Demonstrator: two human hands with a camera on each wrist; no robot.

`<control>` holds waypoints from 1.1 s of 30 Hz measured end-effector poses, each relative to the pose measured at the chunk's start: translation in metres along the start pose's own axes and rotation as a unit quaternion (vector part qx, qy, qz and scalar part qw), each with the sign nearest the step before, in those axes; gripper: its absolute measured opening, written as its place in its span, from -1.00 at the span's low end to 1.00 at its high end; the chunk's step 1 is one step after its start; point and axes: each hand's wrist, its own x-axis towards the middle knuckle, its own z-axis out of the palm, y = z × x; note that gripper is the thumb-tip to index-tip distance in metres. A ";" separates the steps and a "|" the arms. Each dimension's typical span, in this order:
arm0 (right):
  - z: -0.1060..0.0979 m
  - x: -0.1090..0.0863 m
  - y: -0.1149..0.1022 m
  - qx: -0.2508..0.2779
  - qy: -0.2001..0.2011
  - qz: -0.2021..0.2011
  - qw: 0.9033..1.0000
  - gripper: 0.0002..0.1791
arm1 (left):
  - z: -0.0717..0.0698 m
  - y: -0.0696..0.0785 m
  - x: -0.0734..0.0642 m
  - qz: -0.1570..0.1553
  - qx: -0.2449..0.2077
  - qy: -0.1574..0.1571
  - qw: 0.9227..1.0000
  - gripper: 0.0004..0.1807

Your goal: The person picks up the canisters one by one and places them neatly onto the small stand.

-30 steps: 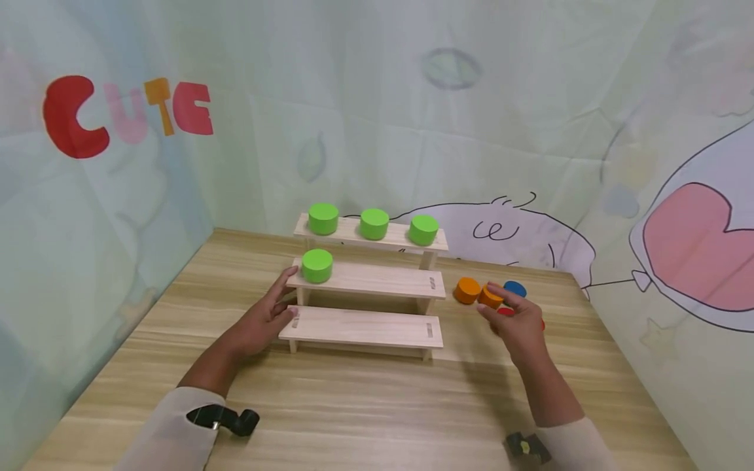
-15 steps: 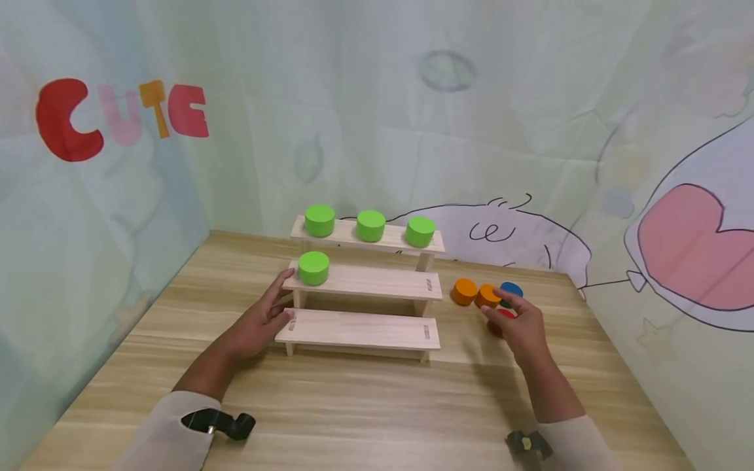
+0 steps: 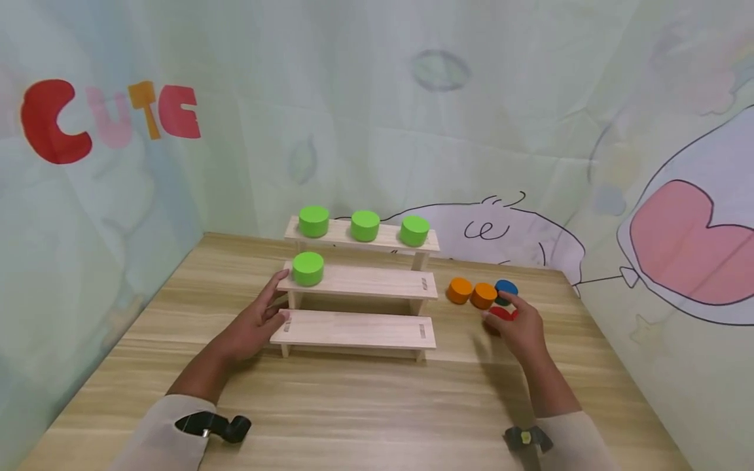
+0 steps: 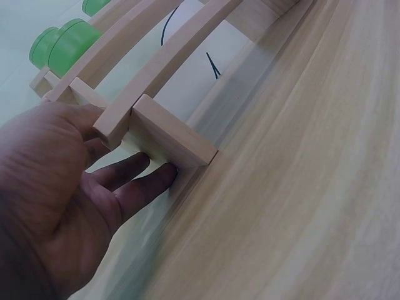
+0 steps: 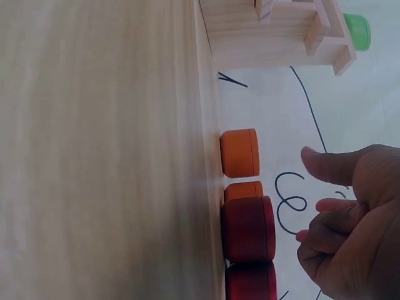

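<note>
The wooden rack (image 3: 353,327) stands on the desk (image 3: 330,405), three tiers rising toward the back. The left hand (image 3: 250,333) holds its near left end — thumb over the lowest tier, other fingers beside its leg — seemingly to steady it. The right hand's (image 3: 526,327) grip is released, with thumb apart and nothing held, above two red blocks (image 5: 249,230) set side by side. Just beyond, to the right of the rack, sit two orange blocks (image 3: 459,291) and a blue block (image 3: 506,288). The step appears to be choosing a block; which one is unclear. The next move likely calls for closing thumb and fingers round one without nudging its neighbours. Farther back, one green block (image 3: 308,269) is on the middle tier, three green blocks (image 3: 365,226) on the top.
</note>
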 end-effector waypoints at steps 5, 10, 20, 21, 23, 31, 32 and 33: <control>-0.002 0.005 0.006 -0.043 -0.004 -0.012 0.999 -0.11 | -0.002 0.000 0.000 0.003 -0.002 -0.001 1.000 -0.07; -0.004 0.009 0.010 -0.066 -0.023 0.000 0.998 -0.11 | -0.002 0.000 0.000 0.003 -0.006 -0.002 1.000 -0.07; -0.007 0.012 0.016 -0.073 -0.045 -0.006 0.996 -0.30 | -0.002 0.000 -0.001 0.007 -0.008 -0.001 1.000 -0.08; -0.007 0.012 0.016 -0.072 -0.048 -0.002 0.996 -0.30 | -0.002 0.000 -0.001 0.007 -0.008 -0.001 1.000 -0.08; -0.008 0.012 0.015 -0.069 -0.056 0.010 0.996 -0.31 | -0.002 -0.001 -0.001 0.008 -0.007 -0.001 1.000 -0.08; -0.006 0.012 0.021 -0.073 -0.055 -0.023 0.996 -0.43 | 0.000 -0.001 -0.001 -0.001 -0.001 -0.003 1.000 -0.07; -0.006 0.012 0.022 -0.077 -0.051 -0.033 0.995 -0.44 | -0.001 0.000 0.000 -0.001 -0.001 -0.004 1.000 -0.07; -0.006 0.012 0.023 -0.080 -0.047 -0.042 0.995 -0.45 | -0.001 0.000 0.000 -0.002 -0.001 -0.004 1.000 -0.07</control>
